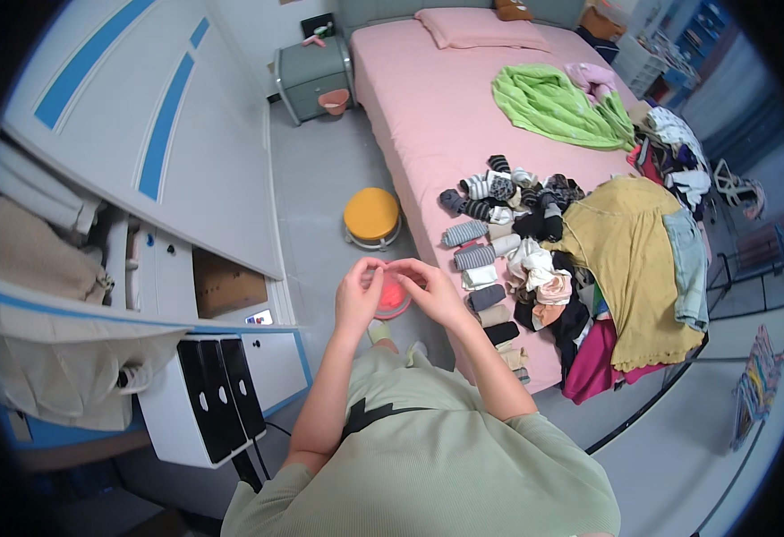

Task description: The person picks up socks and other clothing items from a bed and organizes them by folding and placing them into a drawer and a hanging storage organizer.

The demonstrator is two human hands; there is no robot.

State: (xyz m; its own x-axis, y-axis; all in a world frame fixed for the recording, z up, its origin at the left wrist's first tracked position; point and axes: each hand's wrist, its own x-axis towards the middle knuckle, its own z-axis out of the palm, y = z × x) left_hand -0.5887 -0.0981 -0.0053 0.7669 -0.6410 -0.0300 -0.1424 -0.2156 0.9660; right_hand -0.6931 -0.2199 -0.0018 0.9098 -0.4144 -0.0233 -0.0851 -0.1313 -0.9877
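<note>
My left hand (360,294) and my right hand (430,294) meet in front of my body, above the floor beside the bed. Both have their fingers curled and their fingertips pinched together, almost touching. Whatever may be between the fingertips is too small to make out. Through the gap between the hands shows a round red thing (393,295), apparently lower down near my feet and partly covered by my hands. To the right, on the bed, lie rolled and folded socks (474,259) in rough rows, with a loose heap of more socks (501,189) behind them.
A yellow-topped round stool (372,215) stands beyond my hands. The pink bed (428,116) also carries a yellow garment (629,259), a green cloth (544,103) and a magenta garment (598,371). At left are an opened wardrobe (168,277) and black-fronted boxes (217,389).
</note>
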